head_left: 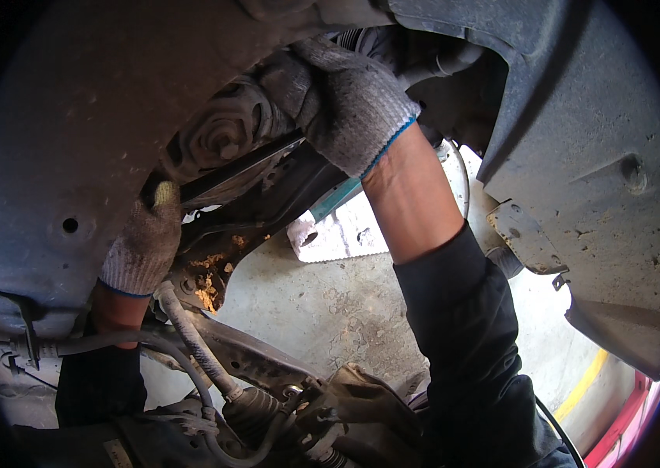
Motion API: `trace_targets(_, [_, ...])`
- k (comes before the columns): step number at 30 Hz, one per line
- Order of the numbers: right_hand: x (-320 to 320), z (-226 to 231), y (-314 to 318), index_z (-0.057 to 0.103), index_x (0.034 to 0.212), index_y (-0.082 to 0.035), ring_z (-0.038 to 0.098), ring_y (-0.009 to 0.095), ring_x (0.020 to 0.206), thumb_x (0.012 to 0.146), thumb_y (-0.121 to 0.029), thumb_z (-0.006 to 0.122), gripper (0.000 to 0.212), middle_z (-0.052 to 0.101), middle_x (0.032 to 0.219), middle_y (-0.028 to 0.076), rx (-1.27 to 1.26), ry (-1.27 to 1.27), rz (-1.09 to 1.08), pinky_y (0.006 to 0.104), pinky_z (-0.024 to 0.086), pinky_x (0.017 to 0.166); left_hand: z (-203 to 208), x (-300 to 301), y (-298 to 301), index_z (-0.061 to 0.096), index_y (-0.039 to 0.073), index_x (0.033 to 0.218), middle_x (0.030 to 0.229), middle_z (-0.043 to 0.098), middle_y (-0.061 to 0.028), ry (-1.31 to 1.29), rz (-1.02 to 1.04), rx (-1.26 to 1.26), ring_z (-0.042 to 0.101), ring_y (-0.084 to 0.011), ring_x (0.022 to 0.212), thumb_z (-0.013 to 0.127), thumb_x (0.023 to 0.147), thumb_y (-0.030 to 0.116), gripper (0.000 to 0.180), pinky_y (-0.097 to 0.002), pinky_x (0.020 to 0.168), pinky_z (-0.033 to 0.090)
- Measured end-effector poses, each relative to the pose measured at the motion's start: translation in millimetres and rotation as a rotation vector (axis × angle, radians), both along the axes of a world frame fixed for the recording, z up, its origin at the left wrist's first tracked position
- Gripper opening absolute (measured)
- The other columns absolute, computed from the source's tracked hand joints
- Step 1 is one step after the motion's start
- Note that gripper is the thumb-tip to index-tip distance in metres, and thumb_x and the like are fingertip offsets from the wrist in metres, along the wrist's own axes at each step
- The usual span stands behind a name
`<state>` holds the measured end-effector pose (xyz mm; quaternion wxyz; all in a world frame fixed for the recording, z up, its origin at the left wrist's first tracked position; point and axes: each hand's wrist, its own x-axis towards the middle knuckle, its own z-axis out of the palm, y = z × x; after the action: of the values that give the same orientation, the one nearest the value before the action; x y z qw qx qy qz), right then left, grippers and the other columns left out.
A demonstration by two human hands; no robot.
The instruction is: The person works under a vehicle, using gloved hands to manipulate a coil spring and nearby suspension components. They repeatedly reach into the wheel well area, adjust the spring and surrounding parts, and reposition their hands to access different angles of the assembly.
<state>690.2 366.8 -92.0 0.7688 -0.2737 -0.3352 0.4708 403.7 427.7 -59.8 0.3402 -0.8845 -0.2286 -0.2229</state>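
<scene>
Both my hands wear grey knit gloves with blue cuffs and reach up inside a vehicle's wheel well. My left hand (144, 242) is closed at the lower left end of a black flat band (240, 165), which looks like a drive belt; the thumb shows and the other fingers are mostly hidden. The band slants up to the right, below a round grimy pulley (224, 134). My right hand (353, 105) is pushed in among dark engine parts to the right of the pulley, close to the band's upper end. Its fingertips are hidden there.
Dark liner panels (595, 179) curve around the opening. Below my hands lie a metal arm with flaking orange rust (209, 285), a thin shaft (197, 339) with a ribbed boot (256, 409), and a bent hose (154, 343). Concrete floor (322, 312) shows beneath.
</scene>
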Motion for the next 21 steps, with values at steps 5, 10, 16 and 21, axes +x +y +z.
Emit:
trace_targets(5, [0.0, -3.3, 1.5, 0.058, 0.127, 0.002, 0.071, 0.025, 0.105, 0.108, -0.011, 0.044, 0.028, 0.068, 0.121, 0.019, -0.020, 0.366, 0.129, 0.0285, 0.065, 0.087, 0.1, 1.3, 1.5, 0.049, -0.001, 0.137, 0.126, 0.058, -0.0389, 0.070, -0.008, 0.116, 0.062, -0.0499, 0.117, 0.060, 0.102, 0.021, 0.043, -0.0539, 0.098, 0.052])
trace_targets(10, [-0.1, -5.5, 6.5, 0.058, 0.127, 0.003, 0.071, 0.024, 0.106, 0.108, -0.010, 0.044, 0.027, 0.067, 0.120, 0.018, 0.160, -0.016, -0.007, 0.0282, 0.064, 0.088, 3.7, 2.8, -2.3, 0.049, 0.000, 0.137, 0.125, 0.059, -0.0390, 0.097, 0.012, 0.094, 0.063, -0.0506, 0.116, 0.061, 0.101, 0.019, 0.042, -0.0542, 0.098, 0.052])
trace_targets(16, [0.5, -5.1, 0.6, 0.058, 0.128, 0.001, 0.069, 0.023, 0.109, 0.107, -0.007, 0.046, 0.026, 0.066, 0.123, 0.016, -0.016, 0.184, 0.068, 0.0268, 0.062, 0.092, 5.0, 5.2, -4.7, 0.052, 0.000, 0.134, 0.122, 0.060, -0.0380, -0.025, -0.016, 0.005, 0.063, -0.0511, 0.113, 0.061, 0.101, 0.020, 0.039, -0.0531, 0.098, 0.052])
trace_targets(21, [0.4, -2.3, 0.2, 0.058, 0.130, 0.000, 0.068, 0.021, 0.111, 0.106, -0.005, 0.047, 0.026, 0.065, 0.126, 0.015, 0.069, 0.068, 0.085, 0.0258, 0.062, 0.093, 2.7, 5.2, -3.1, 0.054, 0.002, 0.133, 0.121, 0.060, -0.0374, 0.013, -0.052, 0.027, 0.064, -0.0502, 0.111, 0.062, 0.100, 0.018, 0.038, -0.0535, 0.097, 0.053])
